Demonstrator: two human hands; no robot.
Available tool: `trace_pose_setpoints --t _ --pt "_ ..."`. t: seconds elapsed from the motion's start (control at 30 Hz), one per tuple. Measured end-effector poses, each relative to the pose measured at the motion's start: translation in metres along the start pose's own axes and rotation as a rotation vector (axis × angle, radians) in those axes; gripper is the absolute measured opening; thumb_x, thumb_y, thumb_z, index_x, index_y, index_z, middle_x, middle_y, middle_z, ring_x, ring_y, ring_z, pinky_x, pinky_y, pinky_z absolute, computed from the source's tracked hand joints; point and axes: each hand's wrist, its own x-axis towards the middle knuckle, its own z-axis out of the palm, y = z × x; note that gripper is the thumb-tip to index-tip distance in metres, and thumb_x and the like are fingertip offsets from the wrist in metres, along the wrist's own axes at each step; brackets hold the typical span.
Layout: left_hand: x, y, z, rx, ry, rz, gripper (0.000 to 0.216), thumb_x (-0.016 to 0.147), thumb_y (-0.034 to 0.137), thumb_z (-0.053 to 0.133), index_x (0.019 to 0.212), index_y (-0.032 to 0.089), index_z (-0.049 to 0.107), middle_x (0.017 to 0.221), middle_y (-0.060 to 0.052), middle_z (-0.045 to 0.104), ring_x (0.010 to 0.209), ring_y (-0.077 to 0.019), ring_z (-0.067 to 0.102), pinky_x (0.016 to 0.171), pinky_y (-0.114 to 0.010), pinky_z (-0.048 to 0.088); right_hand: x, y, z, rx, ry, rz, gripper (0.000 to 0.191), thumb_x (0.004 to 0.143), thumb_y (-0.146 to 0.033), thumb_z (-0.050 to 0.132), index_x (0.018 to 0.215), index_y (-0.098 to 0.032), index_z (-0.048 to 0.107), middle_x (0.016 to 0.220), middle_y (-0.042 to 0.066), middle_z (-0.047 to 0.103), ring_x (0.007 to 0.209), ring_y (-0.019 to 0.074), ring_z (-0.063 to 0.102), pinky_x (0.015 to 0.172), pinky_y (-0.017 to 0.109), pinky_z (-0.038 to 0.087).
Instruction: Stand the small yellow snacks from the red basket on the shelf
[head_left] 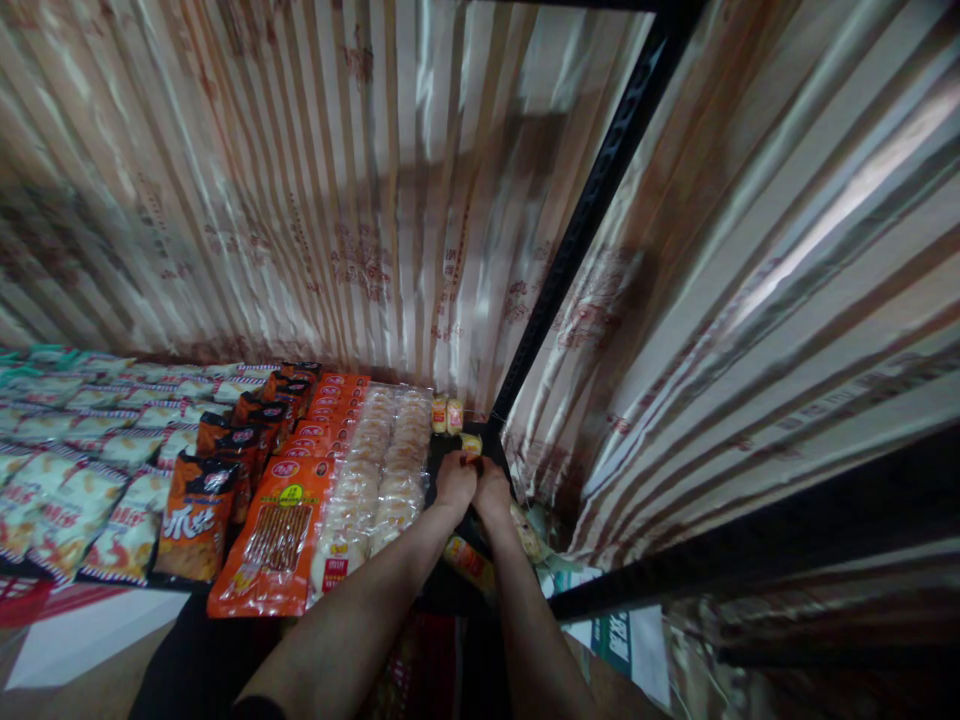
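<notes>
Nearest: one yellow pack (pixel 469 562) lying between the forearms, front edge of the black shelf (pixel 433 600). Clear plastic bag (pixel 529 535), pale contents, just beside right forearm.

Left hand (pixel 454 482) and right hand (pixel 492 487) are close together, fingers curled in, a narrow gap at most. Fingertips meet at a second yellow pack (pixel 471 442); can't tell if either hand grips it.

Left of the hands, front to back: two columns of clear packs (pixel 346 515), pale round pieces inside; one column of orange bags (pixel 277 535), front one's window showing thin brown sticks; one column of black-and-orange bags (pixel 196 520); then white bags (pixel 73 515), at least three across the front. Depth counts unreadable.

Far corner: two yellow packs (pixel 454 416) upright side by side, near the black post (pixel 574 235). Four yellow visible. Behind: striped sheeting (pixel 300 200).
</notes>
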Motion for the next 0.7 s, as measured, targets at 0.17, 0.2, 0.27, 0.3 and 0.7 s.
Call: trace_pose_setpoints --t 0.17,0.2,0.27,0.3,0.7 --pt "0.005 0.000 0.004 -0.037 0.000 0.053 0.033 0.076 0.007 0.049 0.101 0.016 0.069 0.109 -0.009 0.069 0.110 -0.0197 0.058 0.099 -0.026 0.040 0.006 0.001 0.002 0.030 0.009 0.001 0.033 0.088 -0.017 0.042 0.115 -0.011 0.060 0.102 0.015 0.067 0.096 0.0197 0.063 0.076 0.023 0.043" --pt "0.006 -0.001 0.005 -0.040 0.004 0.054 0.034 0.076 0.008 0.048 0.102 0.015 0.069 0.111 -0.010 0.068 0.111 -0.0195 0.058 0.099 -0.026 0.040 0.007 0.001 0.002 0.036 0.013 0.003 0.033 0.088 -0.017 0.042 0.115 -0.011 0.060 0.102 0.015 0.067 0.096 0.0196 0.064 0.076 0.023 0.043" --pt "0.009 -0.001 0.006 -0.043 0.002 0.047 0.034 0.077 0.009 0.048 0.105 0.013 0.067 0.116 -0.011 0.065 0.112 -0.0189 0.057 0.099 -0.025 0.039 0.010 0.002 0.003 0.046 0.022 0.010 0.034 0.088 -0.016 0.041 0.116 -0.010 0.059 0.102 0.015 0.067 0.095 0.0194 0.064 0.076 0.023 0.043" --pt "0.010 -0.001 0.007 -0.044 -0.006 0.043 0.035 0.077 0.010 0.048 0.106 0.013 0.067 0.117 -0.011 0.064 0.112 -0.0185 0.057 0.099 -0.024 0.039 0.012 0.002 0.004 0.049 0.028 0.016 0.034 0.088 -0.015 0.041 0.115 -0.009 0.059 0.102 0.015 0.066 0.095 0.0195 0.064 0.076 0.023 0.043" --pt "0.024 0.001 0.019 -0.141 -0.065 0.062 0.035 0.083 0.014 0.044 0.112 0.015 0.063 0.121 -0.010 0.063 0.113 -0.0168 0.057 0.100 -0.025 0.039 0.039 0.010 0.019 0.073 0.114 0.026 0.032 0.087 -0.016 0.037 0.108 -0.009 0.060 0.097 0.015 0.067 0.086 0.0190 0.064 0.070 0.024 0.043"
